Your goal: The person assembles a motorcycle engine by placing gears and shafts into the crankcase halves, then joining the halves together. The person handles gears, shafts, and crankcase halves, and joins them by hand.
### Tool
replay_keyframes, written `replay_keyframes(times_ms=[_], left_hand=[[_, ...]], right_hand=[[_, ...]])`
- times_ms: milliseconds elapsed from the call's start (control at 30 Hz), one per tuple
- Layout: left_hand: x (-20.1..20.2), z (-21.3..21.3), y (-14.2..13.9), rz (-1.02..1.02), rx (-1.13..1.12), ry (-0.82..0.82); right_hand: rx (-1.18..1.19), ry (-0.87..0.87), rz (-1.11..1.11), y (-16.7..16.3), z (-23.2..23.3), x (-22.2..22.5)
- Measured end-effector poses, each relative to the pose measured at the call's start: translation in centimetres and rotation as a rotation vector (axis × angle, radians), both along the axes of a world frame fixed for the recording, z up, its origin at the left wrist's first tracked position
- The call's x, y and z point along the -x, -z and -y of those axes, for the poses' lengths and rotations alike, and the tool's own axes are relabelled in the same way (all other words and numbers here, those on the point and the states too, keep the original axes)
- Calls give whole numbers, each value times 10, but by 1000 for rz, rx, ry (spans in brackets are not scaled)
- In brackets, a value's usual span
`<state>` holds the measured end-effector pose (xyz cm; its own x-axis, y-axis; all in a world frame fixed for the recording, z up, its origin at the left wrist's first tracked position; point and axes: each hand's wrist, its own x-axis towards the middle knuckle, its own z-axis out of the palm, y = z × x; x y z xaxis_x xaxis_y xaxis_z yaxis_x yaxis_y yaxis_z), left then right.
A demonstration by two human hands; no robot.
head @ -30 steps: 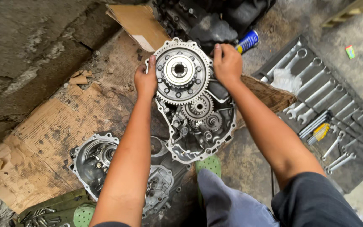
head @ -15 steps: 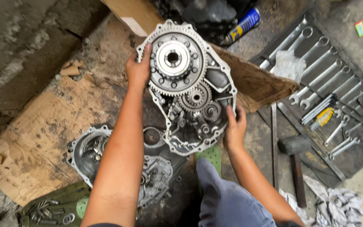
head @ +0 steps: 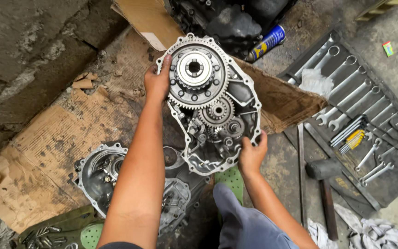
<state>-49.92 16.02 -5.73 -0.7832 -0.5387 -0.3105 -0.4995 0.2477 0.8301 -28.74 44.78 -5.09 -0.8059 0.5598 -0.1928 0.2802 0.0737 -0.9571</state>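
Both hands hold a grey cast-aluminium gearbox housing half (head: pixel 217 106), raised off the ground and tilted so its open face points up at the camera. The left hand (head: pixel 157 82) is closed over the housing's upper left rim, beside the large steel toothed ring gear (head: pixel 194 71) seated in the top of the casting. The right hand (head: pixel 251 154) is closed on the lower right rim, fingers curled over the edge. Below the ring gear, two smaller steel gears (head: pixel 217 110) sit meshed inside the case.

The housing hangs above a torn sheet of brown corrugated cardboard (head: pixel 47 152) spread over the concrete floor. A second grey aluminium housing half (head: pixel 98 173) lies flat on that cardboard, below and left of the held part, partly hidden by the left forearm. A blue aerosol can (head: pixel 267 42) lies near a dark engine block at the top. To the right, a dark tool roll (head: pixel 392 180) lies open with a row of chrome spanners (head: pixel 346 87), and a black-headed mallet (head: pixel 322 171) lies just beside it. A green perforated tray of loose bolts (head: pixel 47 233) sits at the lower left.

Judgement: the step in hand is lifting and turning the geared half, either for inspection or for repositioning. The part looks heavy and top-weighted by the ring gear, so any next move calls for a firm grip on both rims, kept level so that the gears stay seated.
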Motion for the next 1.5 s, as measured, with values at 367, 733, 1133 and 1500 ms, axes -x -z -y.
replay_keyframes(times_ms=[367,733,1133,1500], left_hand=[[-42,18,24,-5,19,-174],[-26,-7,-13,-3,152,-8],[-44,11,10,-222,-652,60],[-51,19,23,-350,-873,107]], right_hand=[[37,-232,-71,-8,-31,34],[80,-195,-118,13,-31,-2],[1,-619,-517,-84,-6,-17],[51,-842,-482,-83,17,23]])
